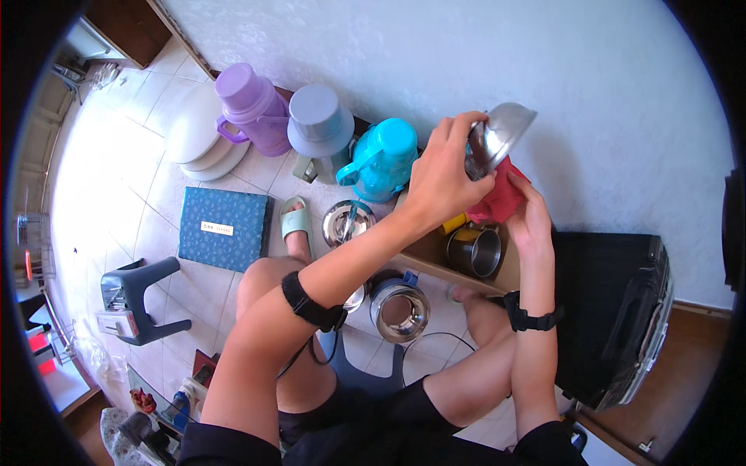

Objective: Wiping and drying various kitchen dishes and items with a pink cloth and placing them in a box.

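My left hand [446,166] grips a small stainless steel bowl [508,131] tilted on its side in front of the wall. Just below it, my right hand [533,215] holds a red cloth [495,201]. The cloth lies close against the bowl's lower side; whether they touch I cannot tell. Beneath both hands stands an open cardboard box [422,247], partly covered by my left forearm. Inside it are a stainless steel mug [484,253] and something yellow [453,224], largely hidden by the cloth.
Purple [256,116], grey [317,125] and turquoise [382,157] thermos flasks line the wall. A shiny metal pot [338,224] and a blue-rimmed steel container [399,311] stand near my legs. A blue patterned box [224,227] and small stool [140,300] are left; a black case [606,309] is right.
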A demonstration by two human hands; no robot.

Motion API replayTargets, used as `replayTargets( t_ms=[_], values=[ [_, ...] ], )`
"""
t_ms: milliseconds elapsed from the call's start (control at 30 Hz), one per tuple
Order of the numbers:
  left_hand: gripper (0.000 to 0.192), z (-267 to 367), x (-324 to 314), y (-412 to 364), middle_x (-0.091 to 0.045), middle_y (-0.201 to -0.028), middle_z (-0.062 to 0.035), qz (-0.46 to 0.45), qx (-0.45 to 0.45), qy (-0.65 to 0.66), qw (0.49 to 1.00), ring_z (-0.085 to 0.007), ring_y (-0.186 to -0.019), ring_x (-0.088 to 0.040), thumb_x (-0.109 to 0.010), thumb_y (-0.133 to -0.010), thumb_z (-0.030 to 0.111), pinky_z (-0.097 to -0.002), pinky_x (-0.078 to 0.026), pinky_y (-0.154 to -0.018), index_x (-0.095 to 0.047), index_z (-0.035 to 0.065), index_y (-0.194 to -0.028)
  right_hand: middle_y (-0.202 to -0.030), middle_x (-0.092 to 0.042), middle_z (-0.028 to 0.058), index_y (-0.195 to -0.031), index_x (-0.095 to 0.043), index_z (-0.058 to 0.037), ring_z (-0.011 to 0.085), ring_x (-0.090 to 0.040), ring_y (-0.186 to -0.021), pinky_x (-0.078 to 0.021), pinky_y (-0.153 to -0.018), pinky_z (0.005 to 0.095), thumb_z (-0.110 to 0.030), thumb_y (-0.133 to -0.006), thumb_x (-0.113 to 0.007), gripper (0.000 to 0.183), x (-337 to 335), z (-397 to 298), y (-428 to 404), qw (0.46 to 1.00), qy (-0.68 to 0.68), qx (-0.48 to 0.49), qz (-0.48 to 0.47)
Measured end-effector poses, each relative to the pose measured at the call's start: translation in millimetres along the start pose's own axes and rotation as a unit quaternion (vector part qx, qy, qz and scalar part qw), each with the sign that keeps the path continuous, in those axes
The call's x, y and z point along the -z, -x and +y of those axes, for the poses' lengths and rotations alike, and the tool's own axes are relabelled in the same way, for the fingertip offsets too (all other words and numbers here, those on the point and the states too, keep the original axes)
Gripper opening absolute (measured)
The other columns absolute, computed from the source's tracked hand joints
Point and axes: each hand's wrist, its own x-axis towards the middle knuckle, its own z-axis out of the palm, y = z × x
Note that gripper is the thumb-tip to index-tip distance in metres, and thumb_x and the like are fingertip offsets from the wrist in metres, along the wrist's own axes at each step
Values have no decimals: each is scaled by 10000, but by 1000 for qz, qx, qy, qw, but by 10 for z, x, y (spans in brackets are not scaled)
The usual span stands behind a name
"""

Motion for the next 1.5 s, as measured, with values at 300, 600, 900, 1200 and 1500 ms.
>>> replayTargets(
  t_ms=[300, 600, 900, 1200, 1500],
  values=[
    [633, -161, -30, 129, -555, -1046, -130, -156, -121, -172, 965, -331, -846, -618, -738, -632, 157, -410, -518, -712, -521, 146, -1227, -1177, -568, 143, -1150, -523, 34, 232, -543, -1099, -435, -996, 383, -97, -943, -470, 251, 31, 107, -64, 995, -91, 3, 28],
    [639, -153, -111, 64, -592, -933, -166, -180, 25, -127, 975, -282, -838, -627, -770, -662, 374, -373, -508, -749, -540, 122, -1202, -1125, -608, 133, -1151, -531, 27, 233, -578, -1059, -481, -916, 375, -52, -884, -555, 280, 51, -5, 61, 991, -130, 13, -31],
    [762, -235, -144, -21, -569, -871, -152, -151, 122, -63, 979, -198, -760, -619, -792, -675, 473, -330, -525, -604, -488, -12, -1178, -988, -634, 71, -1149, -594, 0, 138, -609, -857, -494, -735, 283, -70, -881, -576, 278, -35, 40, 217, 971, 135, 60, -188],
    [803, -152, -50, -100, -536, -935, -144, -157, 264, 103, 946, -196, -787, -619, -823, -675, 378, -356, -596, -579, -409, -6, -1246, -896, -661, 50, -1051, -661, 14, 86, -584, -781, -471, -703, 220, 24, -851, -589, 213, -40, -56, 220, 912, 329, 85, -231],
    [756, -229, -33, -107, -560, -742, -73, -127, 261, 117, 950, -124, -576, -573, -802, -668, 357, -270, -500, -477, -429, -19, -1207, -813, -664, 61, -1035, -673, 18, 84, -566, -678, -466, -613, 224, 115, -815, -492, 302, -123, -2, 185, 851, 456, 154, -210]
  ],
)
